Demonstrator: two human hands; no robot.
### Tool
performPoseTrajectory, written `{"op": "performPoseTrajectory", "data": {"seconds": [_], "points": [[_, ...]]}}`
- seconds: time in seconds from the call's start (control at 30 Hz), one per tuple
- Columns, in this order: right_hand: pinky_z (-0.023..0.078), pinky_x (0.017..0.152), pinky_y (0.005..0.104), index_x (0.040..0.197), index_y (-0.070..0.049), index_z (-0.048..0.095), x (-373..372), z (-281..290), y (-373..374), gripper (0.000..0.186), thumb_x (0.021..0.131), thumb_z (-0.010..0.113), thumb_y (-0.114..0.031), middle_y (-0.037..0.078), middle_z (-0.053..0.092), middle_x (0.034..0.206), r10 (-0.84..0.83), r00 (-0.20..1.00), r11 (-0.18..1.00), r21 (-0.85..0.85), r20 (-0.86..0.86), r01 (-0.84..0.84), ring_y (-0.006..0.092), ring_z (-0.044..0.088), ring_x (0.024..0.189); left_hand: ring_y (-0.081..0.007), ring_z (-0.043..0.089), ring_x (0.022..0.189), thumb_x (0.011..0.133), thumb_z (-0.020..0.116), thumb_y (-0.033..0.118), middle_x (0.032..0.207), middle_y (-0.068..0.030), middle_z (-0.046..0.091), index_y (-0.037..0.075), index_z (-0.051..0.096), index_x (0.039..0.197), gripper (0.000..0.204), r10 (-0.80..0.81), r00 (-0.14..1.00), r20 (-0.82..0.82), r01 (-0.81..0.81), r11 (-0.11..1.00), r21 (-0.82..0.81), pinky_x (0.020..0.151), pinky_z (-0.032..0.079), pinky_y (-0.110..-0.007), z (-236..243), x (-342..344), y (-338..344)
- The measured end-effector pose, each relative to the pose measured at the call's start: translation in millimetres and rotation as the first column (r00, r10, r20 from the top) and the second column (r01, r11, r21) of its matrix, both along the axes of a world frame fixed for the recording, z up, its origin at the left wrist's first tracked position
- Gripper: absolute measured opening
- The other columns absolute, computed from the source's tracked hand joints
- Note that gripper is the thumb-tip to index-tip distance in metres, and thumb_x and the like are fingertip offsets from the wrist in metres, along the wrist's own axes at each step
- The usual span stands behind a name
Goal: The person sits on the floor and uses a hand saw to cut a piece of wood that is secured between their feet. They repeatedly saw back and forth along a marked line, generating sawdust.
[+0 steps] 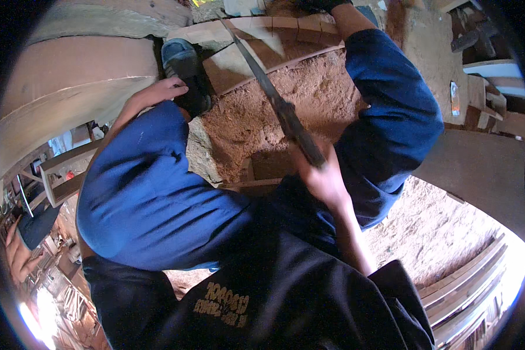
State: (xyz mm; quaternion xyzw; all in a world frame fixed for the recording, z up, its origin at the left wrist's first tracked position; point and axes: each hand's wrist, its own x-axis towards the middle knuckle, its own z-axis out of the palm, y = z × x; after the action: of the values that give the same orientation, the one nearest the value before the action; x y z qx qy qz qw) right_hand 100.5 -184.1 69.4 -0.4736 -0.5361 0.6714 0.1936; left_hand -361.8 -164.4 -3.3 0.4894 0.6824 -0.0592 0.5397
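My right hand [321, 175] is closed around the thick end of a long, dark, tapering tool [274, 102]. The tool slants up and left to a thin point, and its exact kind cannot be told. Its far end lies over a curved wooden piece [315, 30] that runs between my feet. My left hand [168, 90] rests by my left lower leg, beside the dark shoe [179, 55]. Its fingers lie loosely outstretched and hold nothing. A flat wooden board [233, 64] borders the near side of the curved piece.
Reddish sawdust [245, 125] covers the ground between my legs. Large wooden slabs [81, 64] stand at the left, near a wooden frame [70, 175]. A wide panel [478, 172] and stacked planks [466, 280] are at the right. Another person's arm [18, 256] shows at far left.
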Motion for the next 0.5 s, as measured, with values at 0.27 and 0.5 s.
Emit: {"op": "performPoseTrajectory", "data": {"seconds": [0.27, 0.5], "points": [[0.041, 0.059, 0.0291, 0.085, 0.001, 0.057, 16.5, 20.8, -11.1, 0.013, 0.09, 0.061, -0.01, 0.004, 0.052, 0.067, 0.006, 1.0, 0.986, 0.166, 0.007, -0.007, 0.0097, 0.045, 0.065, -0.0135, 0.054, 0.081, 0.096, 0.053, 0.043, 0.099, -0.0052, 0.058, 0.003, 0.054, 0.116, 0.045, -0.036, 0.998, -0.052, 0.036, 0.999, 0.014, 0.07, 0.047, -0.03, 7.7, 9.8, 3.9], [0.044, 0.064, 0.0338, 0.092, 0.002, 0.06, -10.0, 10.5, 20.7, 0.016, 0.089, 0.06, -0.014, 0.01, 0.058, 0.072, 0.043, 0.997, 0.993, -0.114, 0.059, -0.036, 0.0121, 0.049, 0.069, -0.0157, 0.057, 0.079, 0.094, 0.056, 0.045, 0.099, -0.0085, 0.062, 0.001, 0.055, 0.119, 0.05, 0.015, 1.0, 0.0, -0.015, 0.999, 0.029, 0.07, 0.048, -0.031, 28.3, 13.8, 1.6]]}}
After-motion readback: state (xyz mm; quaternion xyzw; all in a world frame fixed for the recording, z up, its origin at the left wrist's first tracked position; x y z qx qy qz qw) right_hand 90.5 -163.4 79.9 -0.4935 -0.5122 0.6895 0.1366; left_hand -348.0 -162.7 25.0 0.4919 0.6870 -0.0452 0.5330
